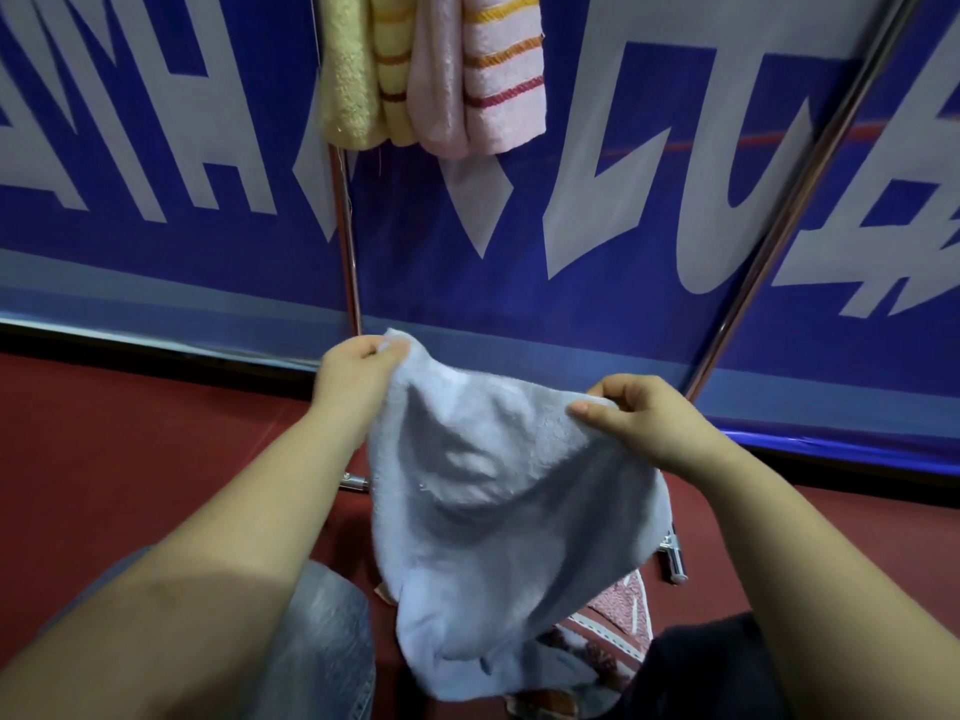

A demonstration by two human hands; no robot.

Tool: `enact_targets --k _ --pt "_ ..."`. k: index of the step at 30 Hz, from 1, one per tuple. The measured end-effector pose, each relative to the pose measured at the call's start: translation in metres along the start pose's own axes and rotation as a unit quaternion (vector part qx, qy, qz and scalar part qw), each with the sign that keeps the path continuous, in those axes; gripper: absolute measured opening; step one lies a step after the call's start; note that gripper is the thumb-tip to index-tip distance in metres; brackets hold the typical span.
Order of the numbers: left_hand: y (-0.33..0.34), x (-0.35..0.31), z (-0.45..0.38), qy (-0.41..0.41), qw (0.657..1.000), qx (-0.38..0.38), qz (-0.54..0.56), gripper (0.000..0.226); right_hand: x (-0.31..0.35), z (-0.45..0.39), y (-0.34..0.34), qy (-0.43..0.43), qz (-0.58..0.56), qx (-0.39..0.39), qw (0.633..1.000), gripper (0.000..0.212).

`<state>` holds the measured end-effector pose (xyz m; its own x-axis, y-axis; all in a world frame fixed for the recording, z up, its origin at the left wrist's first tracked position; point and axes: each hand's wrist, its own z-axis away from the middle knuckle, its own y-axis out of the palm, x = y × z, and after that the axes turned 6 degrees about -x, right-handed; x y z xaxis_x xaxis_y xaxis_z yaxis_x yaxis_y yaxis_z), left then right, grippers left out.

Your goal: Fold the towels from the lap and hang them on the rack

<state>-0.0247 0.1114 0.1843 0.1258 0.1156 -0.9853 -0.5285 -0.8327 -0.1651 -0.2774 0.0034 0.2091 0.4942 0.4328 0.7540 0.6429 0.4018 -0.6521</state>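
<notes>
**Blue towel held up by 2 hands below the rack**

At the far left the red floor [104, 433] meets a blue banner [171, 148] with large white letters, which fills the background. The left knee, in jeans [322, 631], shows at the bottom.

The left hand [358, 366] is raised, its fingers curled round the upper left corner of the blue towel [493, 511], pinching the cloth against the thumb. Just behind it stands the rack's left post [349, 252], a shiny metal tube rising to the hung towels.

At the top, 2 towels hang folded side by side and touching: a yellow towel [353, 80] with orange stripes and, to its right, a pink towel [478, 75] with orange and red stripes.

The blue towel sags between the 2 hands and drapes down over the lap, its lower edge bunched. Under it, a patterned towel [618, 610] in red and white peeks out on the lap.

The right hand [644, 423] pinches the towel's upper right edge between thumb and curled fingers, lower than the left hand.

The rack's right post [810, 168] slants up to the right, with a metal foot [672, 558] on the floor beside the towel.
</notes>
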Motion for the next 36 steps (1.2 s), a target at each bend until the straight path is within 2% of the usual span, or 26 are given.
enact_targets --k 2,5,8,13,20,25,31,34,36 --pt "0.006 -0.007 0.013 0.061 0.989 0.120 -0.068 0.009 0.003 0.000 0.001 -0.020 0.015 -0.010 1.000 0.020" --pt "0.016 -0.011 0.033 0.111 0.942 0.294 -0.113 0.026 0.009 0.000 0.010 -0.054 0.042 0.000 0.998 0.012" --pt "0.027 -0.010 0.048 0.158 0.907 0.355 -0.165 0.037 0.016 0.002 0.020 -0.070 0.033 0.029 0.997 0.007" --pt "0.031 -0.008 0.047 0.174 0.898 0.352 -0.201 0.004 0.021 0.004 0.028 -0.073 0.012 0.042 0.996 0.011" --pt "0.015 -0.009 0.024 0.179 0.927 0.249 -0.216 0.004 0.005 -0.002 0.011 -0.008 0.102 0.040 0.994 0.036" --pt "0.005 -0.006 0.014 0.159 0.940 0.198 -0.227 0.005 -0.005 -0.005 0.003 0.022 0.074 0.008 0.997 0.028" --pt "0.004 -0.007 0.015 0.115 0.966 0.138 -0.186 0.008 -0.001 -0.006 0.009 0.075 -0.082 -0.080 0.991 0.024" --pt "0.012 -0.001 0.018 0.025 0.990 0.101 -0.092 0.017 0.002 -0.005 0.020 0.129 -0.188 -0.120 0.966 0.025" --pt "0.021 0.000 0.024 -0.054 0.994 0.094 -0.010 0.026 0.004 -0.005 0.028 0.168 -0.234 -0.138 0.948 0.024"
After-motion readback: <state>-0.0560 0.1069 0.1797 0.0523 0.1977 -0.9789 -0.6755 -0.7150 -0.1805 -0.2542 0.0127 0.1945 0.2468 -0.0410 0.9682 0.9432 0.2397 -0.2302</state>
